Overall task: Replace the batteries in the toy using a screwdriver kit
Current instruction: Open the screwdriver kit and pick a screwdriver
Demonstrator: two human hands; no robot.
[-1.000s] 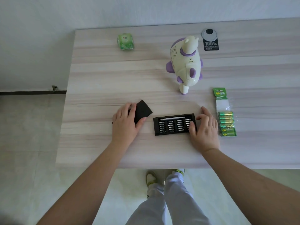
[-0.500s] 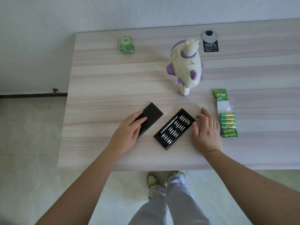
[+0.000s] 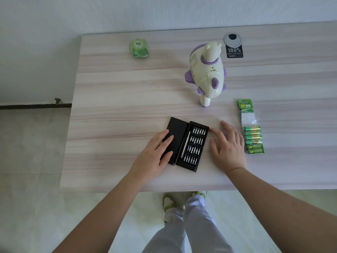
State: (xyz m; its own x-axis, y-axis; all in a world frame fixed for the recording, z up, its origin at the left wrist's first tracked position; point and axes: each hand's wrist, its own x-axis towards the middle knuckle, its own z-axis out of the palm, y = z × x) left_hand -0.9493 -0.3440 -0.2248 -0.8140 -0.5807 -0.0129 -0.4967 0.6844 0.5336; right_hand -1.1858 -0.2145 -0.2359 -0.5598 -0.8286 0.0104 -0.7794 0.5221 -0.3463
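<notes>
A cream and purple toy [image 3: 207,73] lies on the wooden table [image 3: 118,99], towards the far right. Near the front edge sits the open black screwdriver kit tray [image 3: 193,146], with rows of bits and a slim silver driver along its left side. Its black cover [image 3: 176,136] lies flat against the tray's left side. My left hand [image 3: 155,154] rests on the cover with straight fingers. My right hand [image 3: 227,145] lies flat on the table just right of the tray, its fingertips at the tray's far corner. A green pack of batteries [image 3: 252,137] lies right of that hand.
A green wrapped packet [image 3: 139,48] sits at the far left of the table. A black tag with a round silver disc [image 3: 234,46] lies behind the toy. The table's front edge runs just below my wrists; my legs and shoes show beneath it.
The tray has turned from lying crosswise to pointing away from me, and the cover has swung round to lie alongside it. Both hands followed them.
</notes>
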